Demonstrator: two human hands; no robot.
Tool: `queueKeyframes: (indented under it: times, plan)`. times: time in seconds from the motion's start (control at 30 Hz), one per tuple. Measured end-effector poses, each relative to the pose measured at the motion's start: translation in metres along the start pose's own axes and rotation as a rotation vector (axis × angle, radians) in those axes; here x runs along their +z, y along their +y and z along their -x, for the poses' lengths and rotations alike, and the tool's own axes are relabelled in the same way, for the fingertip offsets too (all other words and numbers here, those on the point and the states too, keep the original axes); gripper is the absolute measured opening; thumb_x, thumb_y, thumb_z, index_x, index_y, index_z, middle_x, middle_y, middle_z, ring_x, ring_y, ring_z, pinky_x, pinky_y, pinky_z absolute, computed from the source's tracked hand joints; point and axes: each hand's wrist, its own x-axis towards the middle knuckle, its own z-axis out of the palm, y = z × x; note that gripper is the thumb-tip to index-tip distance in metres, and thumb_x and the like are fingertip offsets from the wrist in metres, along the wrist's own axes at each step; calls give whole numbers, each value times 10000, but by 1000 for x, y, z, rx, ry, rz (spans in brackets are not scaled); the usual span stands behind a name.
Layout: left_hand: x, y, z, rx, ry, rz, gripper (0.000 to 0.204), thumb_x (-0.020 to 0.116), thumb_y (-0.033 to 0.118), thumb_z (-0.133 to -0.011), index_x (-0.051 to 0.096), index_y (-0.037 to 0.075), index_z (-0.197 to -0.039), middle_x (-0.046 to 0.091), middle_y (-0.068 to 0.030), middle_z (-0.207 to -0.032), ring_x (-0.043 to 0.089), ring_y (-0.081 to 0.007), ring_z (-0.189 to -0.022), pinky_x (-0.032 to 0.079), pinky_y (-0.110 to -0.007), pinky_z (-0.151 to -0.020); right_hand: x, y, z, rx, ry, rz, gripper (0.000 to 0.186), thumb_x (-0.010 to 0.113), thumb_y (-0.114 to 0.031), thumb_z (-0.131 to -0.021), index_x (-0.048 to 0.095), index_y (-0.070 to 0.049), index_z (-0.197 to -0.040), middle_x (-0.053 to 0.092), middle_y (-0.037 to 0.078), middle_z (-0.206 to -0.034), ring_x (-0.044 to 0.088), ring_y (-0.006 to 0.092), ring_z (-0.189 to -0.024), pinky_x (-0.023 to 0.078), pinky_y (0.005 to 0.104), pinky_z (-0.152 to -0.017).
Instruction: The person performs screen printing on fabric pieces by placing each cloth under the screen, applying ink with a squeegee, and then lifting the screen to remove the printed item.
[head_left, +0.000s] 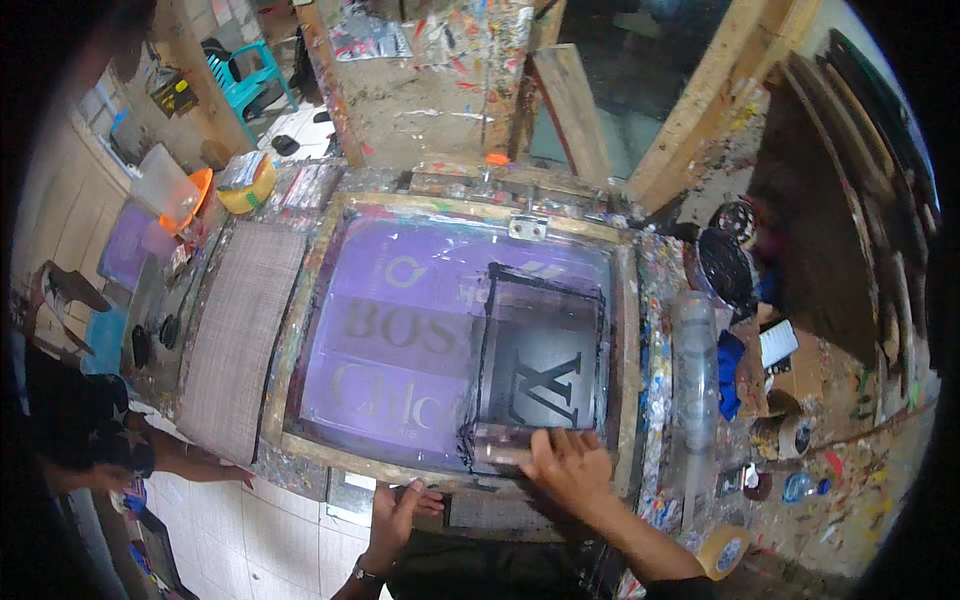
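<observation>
A wooden-framed printing screen (628, 300) with purple mesh fills the middle of the bench, with pale designs and lettering in it. On its right part, a dark ink-edged rectangle (540, 320) surrounds a black letter-like design. My right hand (568, 462) is closed on a squeegee (497, 446), which lies across the near end of that rectangle, against the mesh. My left hand (398, 512) is at the near edge of the screen's frame, thumb and fingers apart and loosely bent. Whether it touches the frame I cannot tell.
A fabric-covered board (240, 340) lies left of the screen, with another person's hand (232, 474) at its near end. Right of the screen are a clear plastic cylinder (695, 365), a blue cloth (731, 372) and a tape roll (724, 552). A metal hinge (527, 227) sits on the frame's far edge.
</observation>
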Motion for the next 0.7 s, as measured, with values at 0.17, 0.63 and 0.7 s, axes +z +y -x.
queueKeyframes:
  times: [0.17,0.63,0.7]
  plan:
    - [5,-12,-2,175,38,-41,273,523,240,-1034,400,6,-1100,678,-229,-860,704,-272,-701,587,-365,-633,-24,-18,21,-5,-69,-94,430,702,-510,-819,564,-104,-854,604,81,-835,625,230,-712,493,376,-629]
    - [90,169,-117,1083,41,-828,596,668,266,-940,383,41,-1412,588,-244,-1268,645,-390,-1059,503,-478,-954,-217,53,-147,127,619,185,558,626,-587,-880,599,-39,-779,607,153,-713,602,343,-704,438,465,-735]
    - [116,157,-184,1188,-72,-947,682,648,466,-925,436,126,-1476,309,-235,-1571,416,-470,-1359,363,-553,-1097,-234,68,-166,112,605,154,566,618,-574,-899,611,-17,-801,631,199,-719,628,387,-714,462,473,-713]
